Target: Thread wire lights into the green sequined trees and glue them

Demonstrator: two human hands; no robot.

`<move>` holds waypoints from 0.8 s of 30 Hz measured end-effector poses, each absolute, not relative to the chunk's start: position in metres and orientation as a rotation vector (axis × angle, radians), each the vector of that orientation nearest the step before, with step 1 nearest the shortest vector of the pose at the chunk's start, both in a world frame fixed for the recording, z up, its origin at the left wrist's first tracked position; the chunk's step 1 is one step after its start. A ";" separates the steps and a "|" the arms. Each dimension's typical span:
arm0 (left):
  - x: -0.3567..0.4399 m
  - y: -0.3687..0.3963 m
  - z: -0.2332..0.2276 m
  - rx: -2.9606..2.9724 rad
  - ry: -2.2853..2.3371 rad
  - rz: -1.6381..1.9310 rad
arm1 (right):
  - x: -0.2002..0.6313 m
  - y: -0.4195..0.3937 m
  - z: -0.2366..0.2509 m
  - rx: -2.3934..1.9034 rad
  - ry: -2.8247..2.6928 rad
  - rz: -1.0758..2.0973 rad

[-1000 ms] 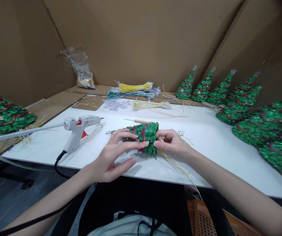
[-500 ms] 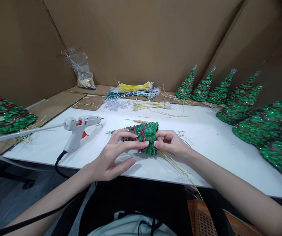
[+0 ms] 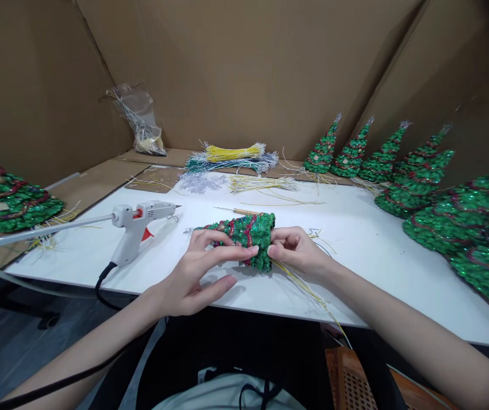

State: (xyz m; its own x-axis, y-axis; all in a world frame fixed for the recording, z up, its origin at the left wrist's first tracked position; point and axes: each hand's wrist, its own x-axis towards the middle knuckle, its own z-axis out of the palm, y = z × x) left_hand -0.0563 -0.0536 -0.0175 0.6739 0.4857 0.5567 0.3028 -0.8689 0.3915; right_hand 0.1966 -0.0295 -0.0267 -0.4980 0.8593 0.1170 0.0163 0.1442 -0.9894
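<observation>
Held piece: your green sequinned cone tree with red garland [image 3: 244, 236] lies sideways over the near middle of the white board [image 3: 368, 250].
Left hand [image 3: 197, 273]: fingers closed around the tree's tapered end.
Right hand [image 3: 291, 250]: pinches its wide base, yellow wires [image 3: 308, 290] trailing below.
Change: almost none since a second ago; your grip stays put.
Left: white hot-glue gun [image 3: 135, 228], untouched.

The little tree [image 3: 248, 234] is covered in glittery green tinsel with red strands — rough and sparkly. The table top [image 3: 355, 239] is smooth, matt white. The glue gun [image 3: 135, 225] is white plastic, faintly glossy. The walls [image 3: 248, 74] are dull brown cardboard — matt. The bag [image 3: 139, 117] is clear, crinkled plastic.
</observation>
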 end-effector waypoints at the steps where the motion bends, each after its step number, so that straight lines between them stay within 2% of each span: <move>1: -0.056 -0.054 -0.018 2.622 0.635 0.986 | 0.196 -0.030 -0.027 -0.851 -1.677 1.440; 24: -0.055 -0.056 -0.021 2.605 0.660 1.030 | 0.197 -0.030 -0.032 -0.860 -1.586 1.531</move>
